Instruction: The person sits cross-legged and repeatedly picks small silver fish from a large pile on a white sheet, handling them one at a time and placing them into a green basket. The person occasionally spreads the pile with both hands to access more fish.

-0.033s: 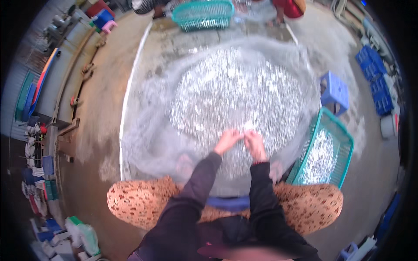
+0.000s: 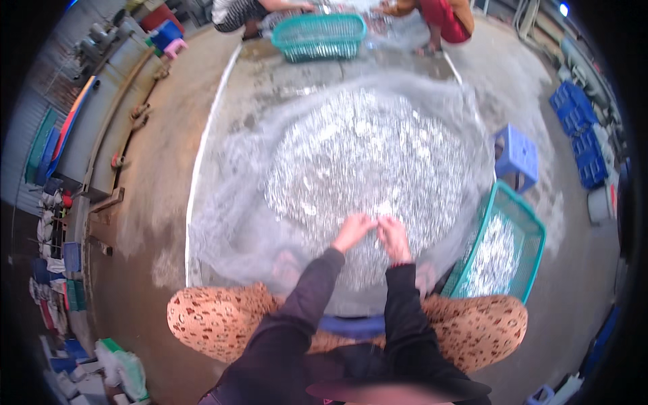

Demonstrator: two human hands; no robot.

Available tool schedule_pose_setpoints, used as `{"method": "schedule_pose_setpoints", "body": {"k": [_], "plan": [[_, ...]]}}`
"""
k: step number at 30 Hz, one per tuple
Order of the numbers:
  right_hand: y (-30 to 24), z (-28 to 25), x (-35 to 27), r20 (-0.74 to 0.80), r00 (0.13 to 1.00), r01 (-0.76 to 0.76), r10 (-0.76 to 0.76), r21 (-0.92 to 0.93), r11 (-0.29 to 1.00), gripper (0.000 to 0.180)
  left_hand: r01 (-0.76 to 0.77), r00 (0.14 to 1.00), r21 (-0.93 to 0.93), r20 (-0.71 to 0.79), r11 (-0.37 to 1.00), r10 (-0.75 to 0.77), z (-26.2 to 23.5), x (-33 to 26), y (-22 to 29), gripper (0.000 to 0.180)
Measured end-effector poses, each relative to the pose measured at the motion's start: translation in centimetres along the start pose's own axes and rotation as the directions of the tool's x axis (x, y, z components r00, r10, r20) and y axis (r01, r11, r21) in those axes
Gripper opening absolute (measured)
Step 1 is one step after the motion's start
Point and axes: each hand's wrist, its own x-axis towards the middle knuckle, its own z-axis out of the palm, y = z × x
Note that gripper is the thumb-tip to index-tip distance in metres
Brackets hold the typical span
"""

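The left hand (image 2: 352, 231) and right hand (image 2: 394, 237) meet fingertip to fingertip at the near edge of the fish pile (image 2: 364, 162), both pinching something small between them; what it is is too small to tell. The pile, a wide round heap of small silvery fish, lies on a thin net (image 2: 229, 202) spread over the concrete floor (image 2: 162, 175). Both feet rest on the net's near edge, either side of the arms. Just right of the right hand, a teal basket (image 2: 536, 233) stands tilted on the floor, part filled with fish. Beyond it, by the pile's right edge, is a blue stool (image 2: 516, 155). At the net's far edge sits a second teal basket (image 2: 318, 35), with two other people (image 2: 445, 15) crouched behind it.
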Motion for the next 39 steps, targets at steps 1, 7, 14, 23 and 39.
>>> {"method": "schedule_pose_setpoints", "body": {"k": [1,7,14,23,39], "plan": [[0.0,0.1,-0.1,0.003,0.998,-0.057,0.057,0.068,0.996,0.014,-0.056,0.997,0.078,-0.045,0.995,0.059,0.1,-0.1,0.5,0.030],[-1.0,0.6,0.5,0.068,0.998,-0.024,0.000,0.344,0.939,0.020,-0.245,0.945,0.264,-0.149,0.933,0.290,-2.4,-0.2,3.8,0.024],[-0.3,2.0,0.2,0.323,0.943,-0.189,0.081,0.317,0.929,0.024,-0.193,0.971,0.361,-0.065,0.912,0.231,-2.9,-1.3,5.0,0.022],[-1.8,2.2,-1.0,0.097,0.990,-0.139,0.105,0.484,0.864,0.020,-0.051,0.990,-0.259,-0.142,0.965,0.014,-5.2,0.4,4.1,0.023],[-2.7,7.0,-2.3,0.086,0.988,0.061,-0.132,0.561,0.825,0.018,-0.226,0.899,-0.110,-0.407,0.968,0.163,-2.0,-1.1,6.4,0.017]]}}
